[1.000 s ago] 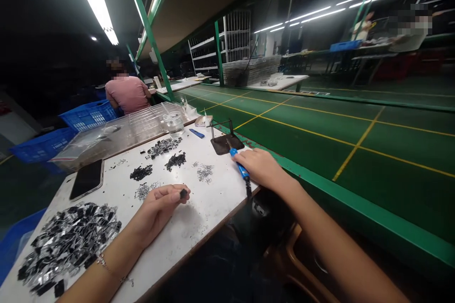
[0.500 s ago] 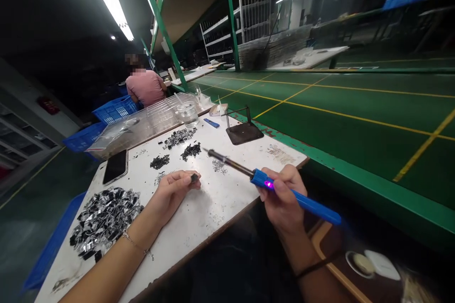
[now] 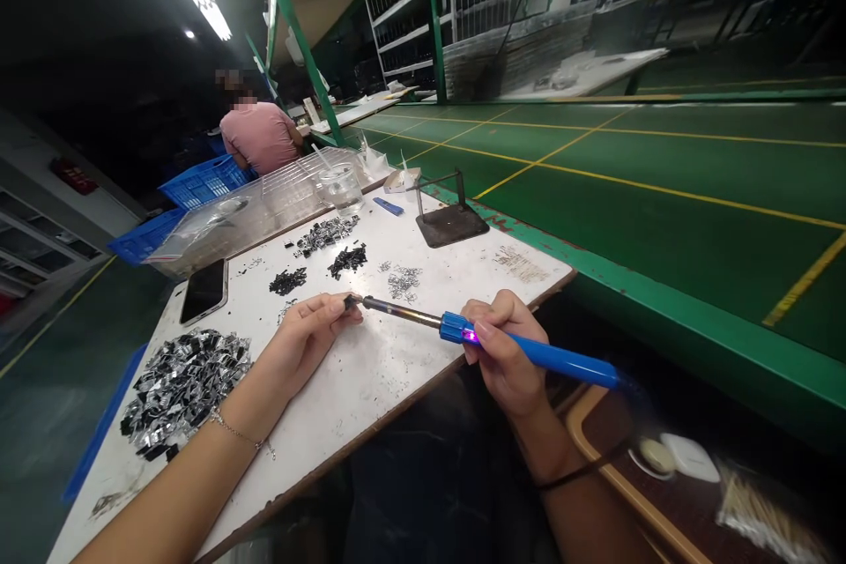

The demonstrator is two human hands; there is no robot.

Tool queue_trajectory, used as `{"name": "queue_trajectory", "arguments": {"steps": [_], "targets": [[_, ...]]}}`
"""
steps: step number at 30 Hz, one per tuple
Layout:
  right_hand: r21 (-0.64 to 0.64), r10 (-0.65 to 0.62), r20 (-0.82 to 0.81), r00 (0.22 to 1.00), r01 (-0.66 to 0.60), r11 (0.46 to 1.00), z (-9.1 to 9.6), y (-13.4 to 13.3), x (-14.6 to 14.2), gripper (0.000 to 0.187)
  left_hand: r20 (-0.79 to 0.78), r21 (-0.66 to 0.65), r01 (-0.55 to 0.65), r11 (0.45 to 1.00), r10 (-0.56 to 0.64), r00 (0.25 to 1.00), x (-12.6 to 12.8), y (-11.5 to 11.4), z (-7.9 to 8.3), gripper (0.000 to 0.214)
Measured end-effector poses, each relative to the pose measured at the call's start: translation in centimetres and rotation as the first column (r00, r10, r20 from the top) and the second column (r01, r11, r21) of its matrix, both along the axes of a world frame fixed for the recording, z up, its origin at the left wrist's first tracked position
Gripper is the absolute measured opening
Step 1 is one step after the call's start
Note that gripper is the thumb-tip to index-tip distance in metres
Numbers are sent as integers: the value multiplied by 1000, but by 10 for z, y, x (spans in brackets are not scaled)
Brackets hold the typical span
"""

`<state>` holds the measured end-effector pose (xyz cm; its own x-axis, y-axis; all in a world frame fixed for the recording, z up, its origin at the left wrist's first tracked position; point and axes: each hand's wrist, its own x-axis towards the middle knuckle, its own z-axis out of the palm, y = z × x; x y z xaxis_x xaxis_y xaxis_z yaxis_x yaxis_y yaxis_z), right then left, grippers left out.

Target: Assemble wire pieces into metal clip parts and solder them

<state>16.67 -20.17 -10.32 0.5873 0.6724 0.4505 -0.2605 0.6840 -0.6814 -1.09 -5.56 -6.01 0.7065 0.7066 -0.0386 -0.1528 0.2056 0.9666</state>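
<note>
Soldering iron (image 3: 522,347), blue-handled, lies gripped in your right hand (image 3: 503,351): fingers closed around the handle just behind the collar, where a small violet light glows. Its metal shaft runs leftward, low over the white table (image 3: 370,388), and the tip meets a small dark part (image 3: 348,301) pinched between thumb and fingertips of your left hand (image 3: 305,342). That hand rests on the tabletop near the front edge, a thin bracelet (image 3: 241,436) at its wrist.

Behind the tip, in the middle of the table, lie several small heaps: dark parts (image 3: 348,260), another dark heap (image 3: 287,281), and a cluster of bright metal bits (image 3: 402,282). A larger pile of black and silvery pieces (image 3: 185,379) sits at the left end, near a dark phone (image 3: 204,291) lying flat. Farther back stand a black iron stand (image 3: 451,223), a clear glass (image 3: 338,187) and clear plastic trays (image 3: 264,211). Beyond the trays another person in a pink shirt (image 3: 259,137) sits facing away, beside blue crates (image 3: 198,185). A green conveyor belt (image 3: 661,194) runs along the right side of the table.
</note>
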Motion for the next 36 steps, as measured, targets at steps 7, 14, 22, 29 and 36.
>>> {"name": "queue_trajectory", "arguments": {"steps": [7, 14, 22, 29, 36], "targets": [[16, 39, 35, 999, -40, 999, -2, 0, 2, 16, 3, 8, 19, 1000, -19, 1000, -1, 1, -2, 11], [-12, 41, 56, 998, -40, 999, 0, -2, 2, 17, 6, 27, 25, 999, -25, 1000, -1, 1, -4, 11], [-8, 20, 41, 999, -20, 1000, -1, 1, 1, 16, 3, 51, -18, 999, 18, 1000, 2, -1, -2, 8], [63, -3, -18, 1000, 4, 998, -4, 1, 2, 16, 8, 68, -54, 996, 54, 999, -1, 1, -1, 5], [52, 15, -13, 1000, -14, 999, -4, 1, 1, 16, -20, 86, -63, 994, 65, 998, -1, -2, -1, 5]]}}
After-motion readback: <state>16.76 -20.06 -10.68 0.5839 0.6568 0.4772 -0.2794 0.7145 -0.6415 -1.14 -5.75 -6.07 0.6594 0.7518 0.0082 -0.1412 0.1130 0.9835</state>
